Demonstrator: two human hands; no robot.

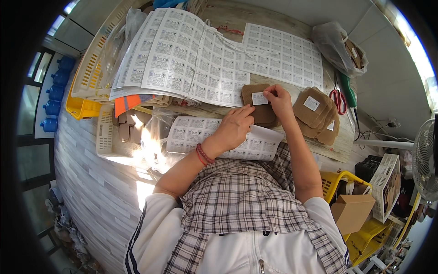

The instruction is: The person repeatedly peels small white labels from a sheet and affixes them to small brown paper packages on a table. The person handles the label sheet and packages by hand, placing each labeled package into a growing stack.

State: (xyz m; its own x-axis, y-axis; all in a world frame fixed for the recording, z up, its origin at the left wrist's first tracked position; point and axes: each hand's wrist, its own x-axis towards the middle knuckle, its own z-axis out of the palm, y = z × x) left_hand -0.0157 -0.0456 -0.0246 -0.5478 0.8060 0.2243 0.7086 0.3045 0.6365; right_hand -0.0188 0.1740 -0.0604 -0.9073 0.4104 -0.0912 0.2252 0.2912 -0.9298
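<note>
A brown rounded pad [266, 117] lies on a stack of similar pads at the table's front edge, with a small white sticker [260, 98] on it. My right hand [279, 101] pinches the sticker's right edge between thumb and finger. My left hand [235, 128] rests beside the pad, its fingers stretched toward the sticker and touching the pad's left edge. Under my left hand a sheet of printed labels [187, 134] lies across my lap, its right end curling. Right of my right hand sit several overlapping brown pads [306, 114], at least two bearing white stickers.
Large label sheets [171, 59] cover the table's left and back. Red-handled scissors [338, 101] and a green-handled tool [347, 91] lie at the right, near a plastic bag [336, 43]. Left are plastic baskets [106, 132]; right stand a yellow crate [329, 182], a cardboard box [351, 214] and a fan [424, 157].
</note>
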